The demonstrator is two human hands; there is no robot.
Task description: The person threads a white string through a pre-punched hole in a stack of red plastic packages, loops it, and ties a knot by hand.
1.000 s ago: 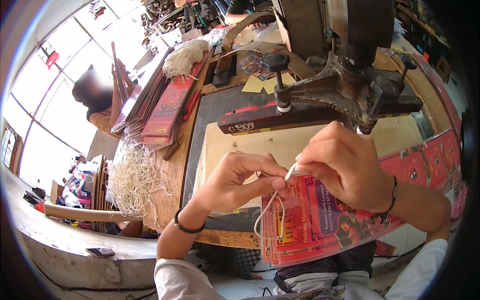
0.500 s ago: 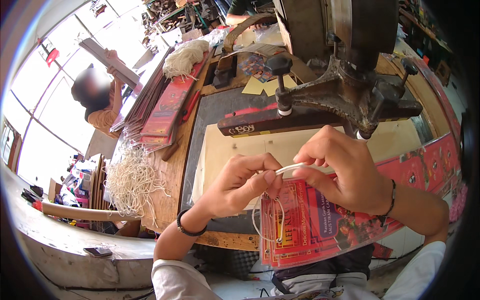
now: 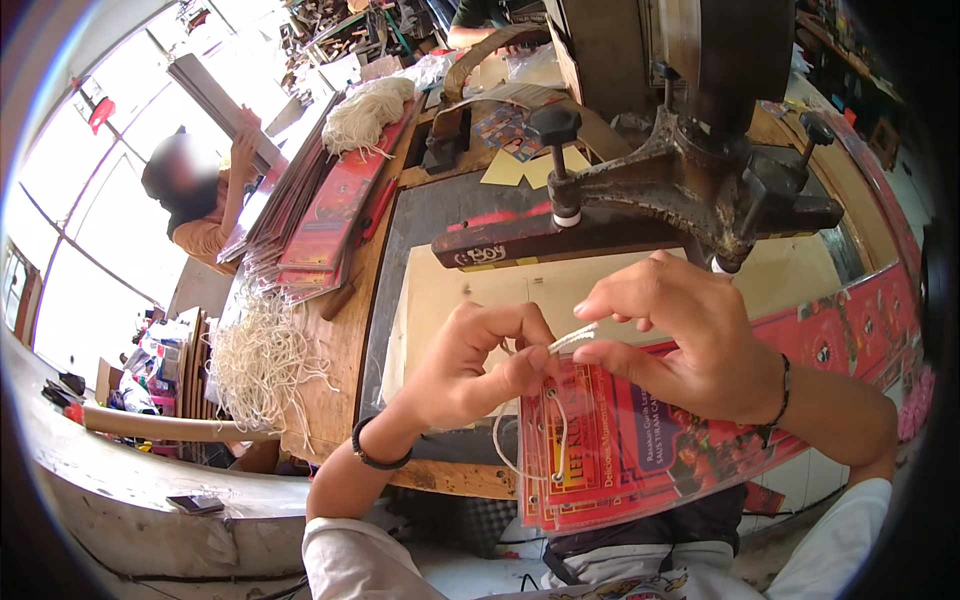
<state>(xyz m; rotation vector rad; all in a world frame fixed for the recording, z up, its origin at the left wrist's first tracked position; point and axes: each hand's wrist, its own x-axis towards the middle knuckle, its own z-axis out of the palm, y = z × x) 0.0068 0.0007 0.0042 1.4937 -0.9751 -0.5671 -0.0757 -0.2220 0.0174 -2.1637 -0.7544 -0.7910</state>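
Observation:
My left hand [image 3: 470, 360] is closed in a pinch on a thin white cord [image 3: 575, 338], whose doubled ends stick out to the right past the thumb. Just right of those ends is my right hand [image 3: 695, 335], thumb and forefinger apart and holding nothing. The cord runs in a loop through metal eyelets at the left edge of a stack of red printed, plastic-covered sheets [image 3: 625, 450]. These sheets hang tilted below my hands, in front of my lap. My left fingers hide part of the cord.
A heavy metal press [image 3: 690, 190] stands over a cream board [image 3: 500, 290] on the bench. At left lie a heap of white cords [image 3: 262, 365], stacked red sheets [image 3: 340, 210] and a white string bundle [image 3: 368, 115]. A person [image 3: 205, 215] holds long grey strips beyond.
My right thumb and forefinger have parted from the cord, leaving its ends free. The left pinch stays on it. At far left, the other person's hands and strips have shifted slightly.

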